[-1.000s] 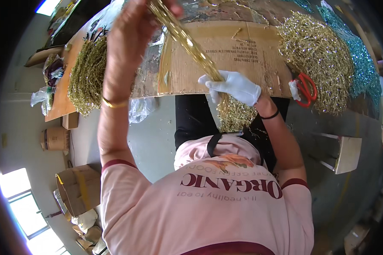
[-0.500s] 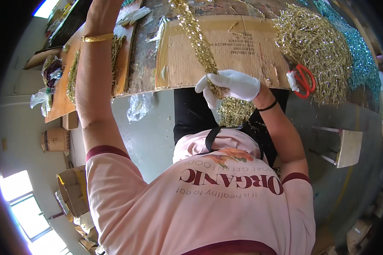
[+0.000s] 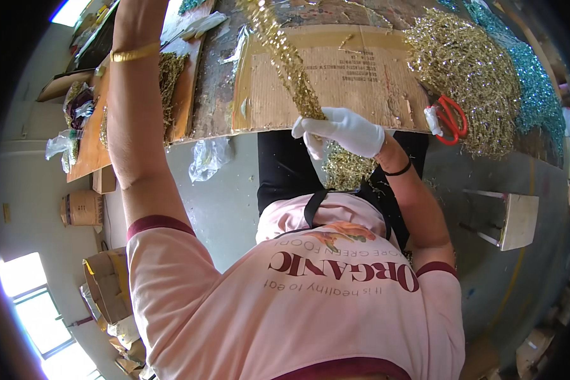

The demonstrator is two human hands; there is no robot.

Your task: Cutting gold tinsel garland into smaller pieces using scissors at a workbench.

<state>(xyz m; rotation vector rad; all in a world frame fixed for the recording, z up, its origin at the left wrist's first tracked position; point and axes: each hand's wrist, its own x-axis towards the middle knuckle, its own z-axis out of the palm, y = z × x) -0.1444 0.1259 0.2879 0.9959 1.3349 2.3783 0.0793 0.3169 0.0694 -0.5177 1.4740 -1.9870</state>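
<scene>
A long strand of gold tinsel garland (image 3: 286,63) runs from the top edge of the picture down to my right hand (image 3: 349,132). That hand wears a white glove and is closed round the strand's lower part, just over the near edge of a flattened cardboard sheet (image 3: 335,82). More gold tinsel (image 3: 348,168) hangs below the glove, in front of my lap. My left forearm (image 3: 136,114), with a gold band at the wrist, reaches up past the top edge; the left hand itself is out of the picture.
Red-handled scissors (image 3: 453,120) lie right of the cardboard, beside a large heap of gold tinsel (image 3: 465,79). Teal tinsel (image 3: 539,95) lies beyond it. At left, a wooden board (image 3: 182,101) carries more gold tinsel. A stool (image 3: 519,220) stands on the floor at right.
My left forearm has shifted slightly to the left, and the strand's upper part has swung left with it. The fingers of my right hand have closed further round the tinsel.
</scene>
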